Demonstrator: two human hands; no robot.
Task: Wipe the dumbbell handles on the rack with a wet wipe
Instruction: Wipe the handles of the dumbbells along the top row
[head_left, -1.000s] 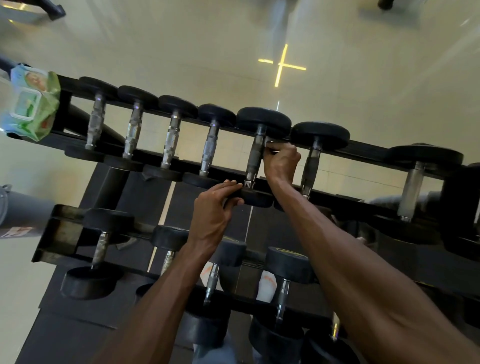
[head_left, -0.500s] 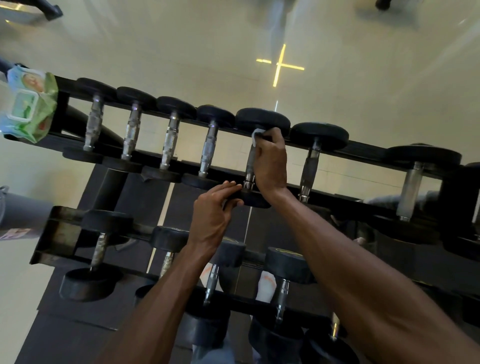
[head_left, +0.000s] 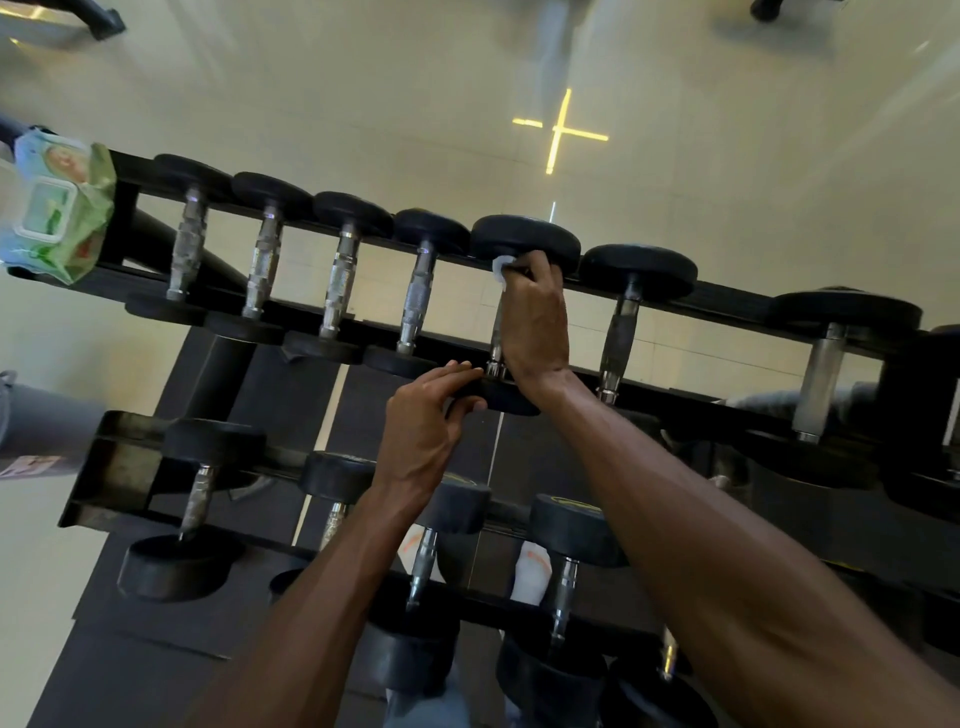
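Observation:
A black rack (head_left: 737, 306) carries a top row of black dumbbells with chrome handles. My right hand (head_left: 535, 322) is wrapped round the handle of the fifth dumbbell (head_left: 524, 239) from the left, pressing a white wet wipe (head_left: 503, 267) against it; a corner of the wipe sticks out by the far weight head. My left hand (head_left: 423, 426) grips the near weight head of that same dumbbell with fingers and thumb. The handle itself is mostly hidden under my right hand.
A green pack of wet wipes (head_left: 54, 213) sits on the rack's top left end. A lower row of dumbbells (head_left: 576, 530) lies beneath my forearms. Pale tiled floor (head_left: 363, 93) stretches beyond the rack, and a grey object (head_left: 41, 421) stands at the left.
My right hand has closed round the handle and slid along it toward the far weight head, bringing the wipe into sight. My left hand stays on the near head.

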